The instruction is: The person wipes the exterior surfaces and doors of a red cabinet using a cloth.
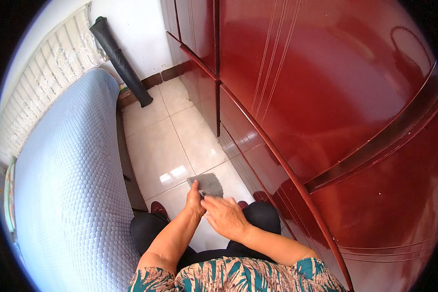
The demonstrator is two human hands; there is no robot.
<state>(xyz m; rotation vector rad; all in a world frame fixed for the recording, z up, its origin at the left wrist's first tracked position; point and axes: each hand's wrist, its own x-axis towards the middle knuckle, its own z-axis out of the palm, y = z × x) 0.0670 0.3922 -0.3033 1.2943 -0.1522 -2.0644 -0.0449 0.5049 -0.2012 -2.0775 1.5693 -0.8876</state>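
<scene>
A flat grey piece that looks like a cloth (210, 185) hangs in front of me, above the tiled floor. My left hand (194, 198) is closed at its near left edge, with the thumb raised along it. Close beside it, my right hand (225, 215) has its fingers at the near edge of the grey piece, next to a small dark part (202, 194). Motion smears the right fingertips, so I cannot make out whether they grip anything.
On the left is a bed with a pale blue quilted cover (78, 160). A tall glossy red wardrobe (326, 97) with a curved trim fills the right. A long black roll (121, 63) leans against the white wall. Light tiles (155, 141) run between them. My knees are bent below.
</scene>
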